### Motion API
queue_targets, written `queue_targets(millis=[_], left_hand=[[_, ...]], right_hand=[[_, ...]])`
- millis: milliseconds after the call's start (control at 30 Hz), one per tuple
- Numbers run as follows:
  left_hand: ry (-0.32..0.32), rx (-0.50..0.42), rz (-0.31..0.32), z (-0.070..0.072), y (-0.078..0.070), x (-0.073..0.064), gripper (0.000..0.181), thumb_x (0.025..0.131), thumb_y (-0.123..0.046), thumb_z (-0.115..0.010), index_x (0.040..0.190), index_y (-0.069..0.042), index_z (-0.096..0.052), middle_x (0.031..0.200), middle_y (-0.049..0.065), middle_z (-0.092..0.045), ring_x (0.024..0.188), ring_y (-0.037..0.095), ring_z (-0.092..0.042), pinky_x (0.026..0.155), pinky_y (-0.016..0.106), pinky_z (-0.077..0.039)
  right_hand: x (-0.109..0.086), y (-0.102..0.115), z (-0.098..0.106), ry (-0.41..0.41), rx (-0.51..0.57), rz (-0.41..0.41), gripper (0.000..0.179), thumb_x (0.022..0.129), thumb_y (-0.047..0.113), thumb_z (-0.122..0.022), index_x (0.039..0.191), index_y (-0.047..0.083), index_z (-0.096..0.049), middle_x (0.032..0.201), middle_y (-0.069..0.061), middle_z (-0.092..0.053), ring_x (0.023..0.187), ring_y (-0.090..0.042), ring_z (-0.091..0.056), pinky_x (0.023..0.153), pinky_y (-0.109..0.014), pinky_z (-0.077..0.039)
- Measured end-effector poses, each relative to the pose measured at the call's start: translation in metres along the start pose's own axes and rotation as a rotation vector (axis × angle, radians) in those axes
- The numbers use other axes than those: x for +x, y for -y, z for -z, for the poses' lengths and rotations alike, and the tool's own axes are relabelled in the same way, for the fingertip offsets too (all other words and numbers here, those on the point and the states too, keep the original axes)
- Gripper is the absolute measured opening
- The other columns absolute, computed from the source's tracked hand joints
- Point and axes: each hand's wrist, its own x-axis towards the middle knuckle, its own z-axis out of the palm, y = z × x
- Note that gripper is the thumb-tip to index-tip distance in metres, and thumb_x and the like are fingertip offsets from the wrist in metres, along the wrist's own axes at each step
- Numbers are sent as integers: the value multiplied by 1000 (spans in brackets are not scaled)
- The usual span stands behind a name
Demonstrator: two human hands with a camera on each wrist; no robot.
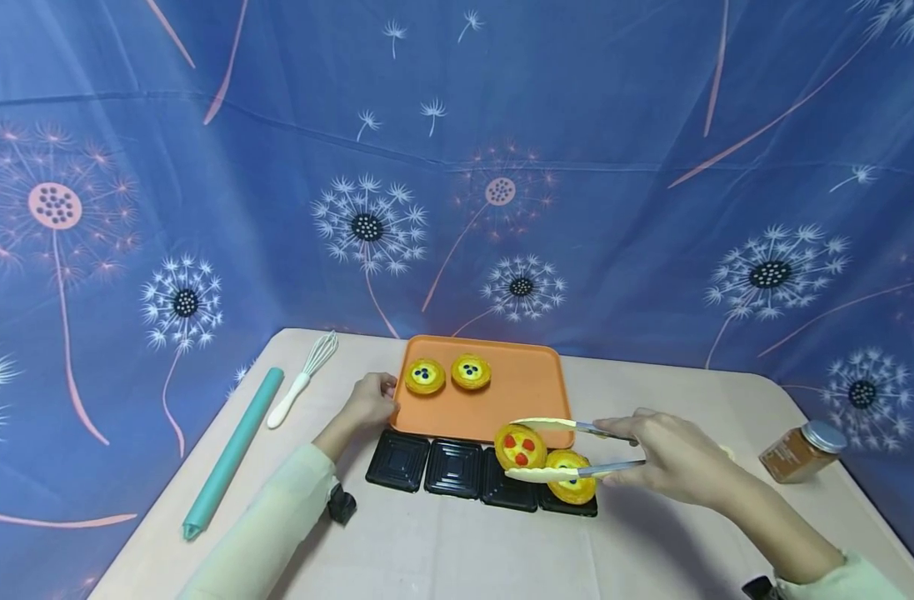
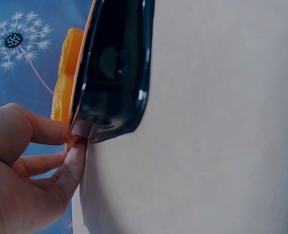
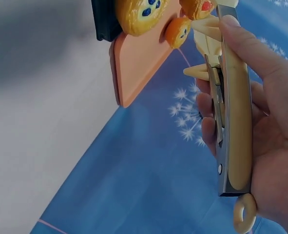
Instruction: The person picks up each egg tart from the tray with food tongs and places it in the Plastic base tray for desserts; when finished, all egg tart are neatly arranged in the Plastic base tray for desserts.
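My left hand (image 1: 372, 402) pinches the left edge of an orange tray (image 1: 531, 383) between thumb and fingers. Two egg tarts with blue toppings, one at the left (image 1: 425, 377) and one beside it (image 1: 471, 372), lie on that tray. In my right hand (image 1: 670, 457) is a pair of cream-and-metal tongs (image 3: 239, 122). Their tips hold a tart with red toppings (image 1: 518, 448) over the tray's front edge and the black square molds (image 1: 454, 468). Partly behind the lower tong arm, a blue-topped tart (image 1: 572, 492) sits in the rightmost mold.
To the left lie a teal rolling pin (image 1: 235, 450) and a white-handled whisk (image 1: 303, 382). A jar of brown contents with a silver lid (image 1: 801, 452) lies tilted at the right. A blue dandelion-print cloth (image 1: 457, 125) hangs behind the pale table (image 1: 457, 558).
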Motion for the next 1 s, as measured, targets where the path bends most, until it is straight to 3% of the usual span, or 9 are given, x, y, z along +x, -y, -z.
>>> queue_targets(millis=[267, 467, 767, 1000], left_hand=[[-2, -4, 1, 0, 0, 0, 51, 79, 6, -66, 129, 9, -57, 96, 11, -60, 87, 24, -55, 73, 32, -47], [-4, 1, 7, 0, 0, 0, 51, 79, 6, -66, 130, 9, -57, 97, 12, -60, 88, 24, -55, 75, 33, -48], [-20, 8, -6, 0, 0, 0, 51, 77, 6, -65, 128, 10, -58, 95, 11, -61, 86, 23, -56, 74, 32, -50], [-18, 0, -10, 0, -1, -1, 49, 78, 6, -66, 126, 10, -58, 95, 12, -61, 86, 23, -57, 76, 33, -50]], right_hand=[[8, 6, -3, 53, -33, 51, 60, 71, 41, -87, 119, 10, -73, 108, 1, -72, 83, -10, -60, 60, -31, -47], [11, 8, -9, 83, -56, 77, 58, 69, 40, -88, 117, 12, -74, 113, 1, -72, 89, -18, -63, 64, -39, -52], [15, 10, -15, 117, -69, 59, 60, 66, 39, -90, 118, 15, -74, 107, 2, -72, 88, -19, -64, 63, -40, -54], [14, 10, -18, 129, -43, 48, 60, 68, 38, -90, 119, 12, -73, 113, -1, -72, 97, -29, -65, 71, -49, -55]])
